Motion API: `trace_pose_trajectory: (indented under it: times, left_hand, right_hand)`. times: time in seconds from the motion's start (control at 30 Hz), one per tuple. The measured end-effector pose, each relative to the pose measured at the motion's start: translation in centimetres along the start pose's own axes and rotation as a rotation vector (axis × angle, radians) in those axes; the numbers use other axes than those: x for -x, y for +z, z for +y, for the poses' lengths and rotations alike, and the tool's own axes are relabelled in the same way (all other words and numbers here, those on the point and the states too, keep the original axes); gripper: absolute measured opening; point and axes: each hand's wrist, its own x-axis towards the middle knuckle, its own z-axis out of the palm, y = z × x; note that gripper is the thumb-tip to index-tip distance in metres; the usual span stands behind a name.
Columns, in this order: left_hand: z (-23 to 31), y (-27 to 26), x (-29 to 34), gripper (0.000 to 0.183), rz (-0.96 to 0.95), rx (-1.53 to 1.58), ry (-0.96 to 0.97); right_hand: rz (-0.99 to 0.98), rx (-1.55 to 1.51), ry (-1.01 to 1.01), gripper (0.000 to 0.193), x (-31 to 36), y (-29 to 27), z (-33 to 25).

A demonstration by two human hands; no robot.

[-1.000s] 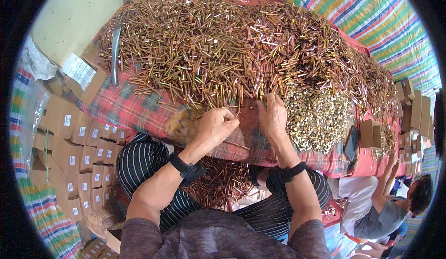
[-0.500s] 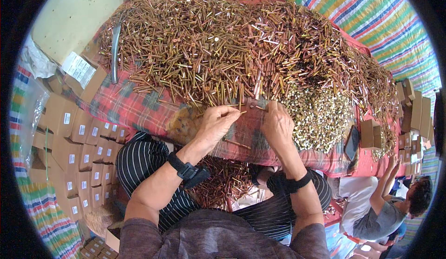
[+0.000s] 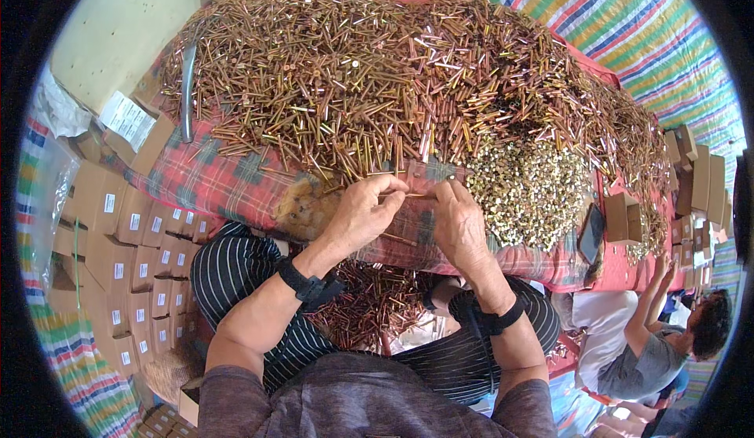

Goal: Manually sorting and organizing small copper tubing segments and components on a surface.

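Observation:
My left hand (image 3: 371, 209) is closed, pinching a thin gold-coloured metal rod (image 3: 417, 195) that lies roughly level between my two hands. At its other end, the fingers of my right hand (image 3: 462, 222) are pinched together on it; anything small inside those fingertips is hidden. Just beyond my hands spreads a large heap of copper and gold metal rods (image 3: 314, 69). To the right of my right hand lies a pile of small, shiny gold nut-like pieces (image 3: 530, 191). A loose rod (image 3: 398, 239) rests on the plaid cloth (image 3: 236, 167) below my hands.
More rods (image 3: 373, 308) are heaped low between my knees. Stacked cardboard boxes (image 3: 114, 250) line the left. A curved metal strip (image 3: 188, 93) stands by the heap. On the right are a dark flat object (image 3: 591, 232), an open carton (image 3: 623, 218) and another person (image 3: 648, 359).
My right hand has lowered and come closer to my left, and both now meet on one rod. The view has shifted slightly.

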Motion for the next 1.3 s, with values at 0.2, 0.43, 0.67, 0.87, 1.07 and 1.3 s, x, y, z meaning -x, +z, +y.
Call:
trace_pose_trajectory:
  times: [0.2, 0.43, 0.67, 0.87, 1.07, 1.3]
  left_hand:
    - [-1.7, 0.9, 0.5, 0.02, -0.042, 0.511, -0.386]
    - [-1.9, 0.2, 0.4, 0.016, 0.085, 0.818, -0.492]
    - [-1.4, -0.7, 0.6, 0.015, 0.138, 0.803, -0.51]
    - [-0.8, -0.7, 0.6, 0.011, 0.133, 0.834, -0.484]
    - [-0.4, -0.5, 0.7, 0.007, 0.078, 0.866, -0.48]
    - [0.1, 0.1, 0.6, 0.007, 0.038, 0.809, -0.427]
  right_hand:
    - [0.02, -0.633, 0.222, 0.014, -0.8, 0.8, -1.0]
    - [0.148, 0.116, -0.099, 0.021, -3.2, 5.2, 2.4]
    - [0.138, 0.02, 0.042, 0.011, -3.4, 4.5, 0.7]
    - [-0.056, -0.932, 0.35, 0.014, -2.2, 1.8, -0.8]
    - [-0.014, -0.898, 0.255, 0.013, -0.9, 1.5, -1.4]
    - [0.021, -0.898, 0.277, 0.01, 0.0, 1.6, -1.4]
